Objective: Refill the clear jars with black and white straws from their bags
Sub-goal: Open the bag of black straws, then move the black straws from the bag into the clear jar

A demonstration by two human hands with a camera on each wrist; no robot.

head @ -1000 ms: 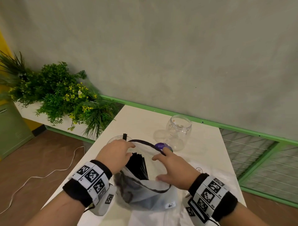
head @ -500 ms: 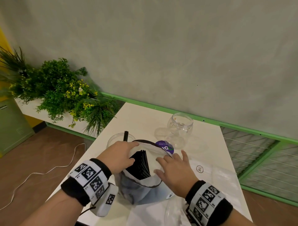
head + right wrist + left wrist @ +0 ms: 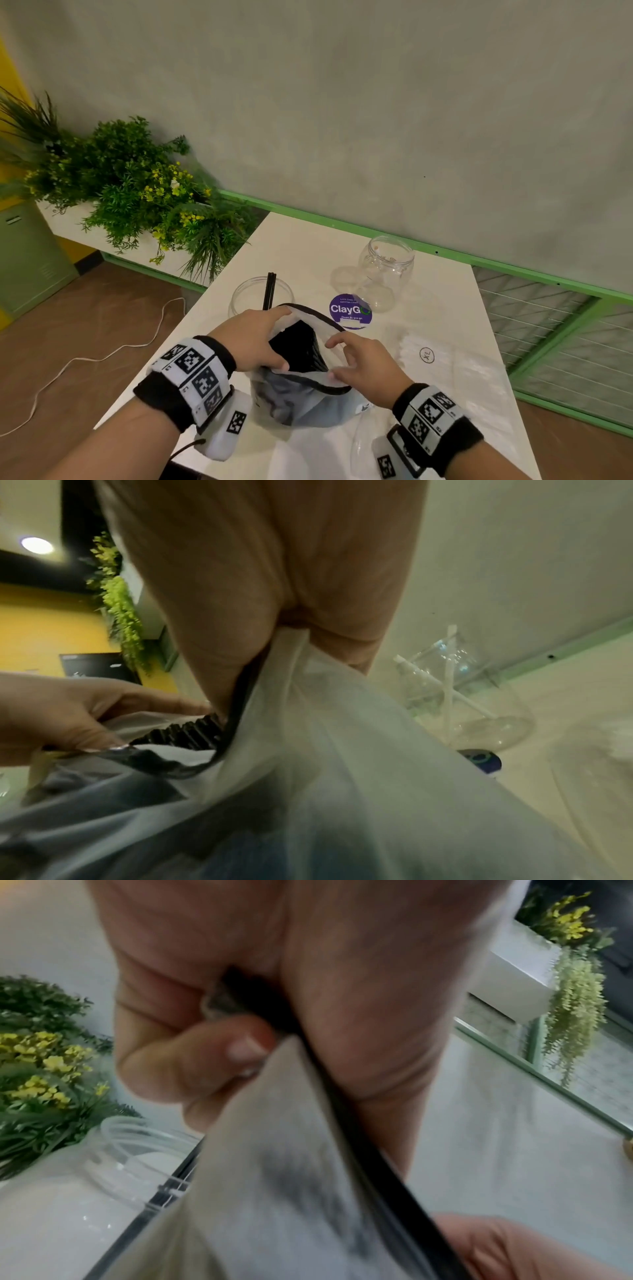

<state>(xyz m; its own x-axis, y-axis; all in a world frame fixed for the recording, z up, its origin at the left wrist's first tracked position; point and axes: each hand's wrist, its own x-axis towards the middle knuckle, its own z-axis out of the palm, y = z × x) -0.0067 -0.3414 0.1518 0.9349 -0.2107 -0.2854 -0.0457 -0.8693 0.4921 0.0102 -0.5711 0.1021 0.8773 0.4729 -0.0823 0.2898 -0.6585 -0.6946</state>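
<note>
Your hands spread the mouth of the translucent black-rimmed bag (image 3: 301, 394) of black straws (image 3: 298, 342).
Your left hand (image 3: 253, 337) and right hand (image 3: 363, 366) each pinch its rim above the white counter (image 3: 301, 246); a clear jar (image 3: 260, 296) holding two black straws stands just behind.

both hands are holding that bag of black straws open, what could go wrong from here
1. The bag is soft, held only at its rim by the left hand and right hand; if either grip slips, the black straws may spill onto the table.
2. The near jar stands right behind the left hand, so a pull could knock it.
3. The far jar holds white straws; black ones belong in the near jar.
</note>
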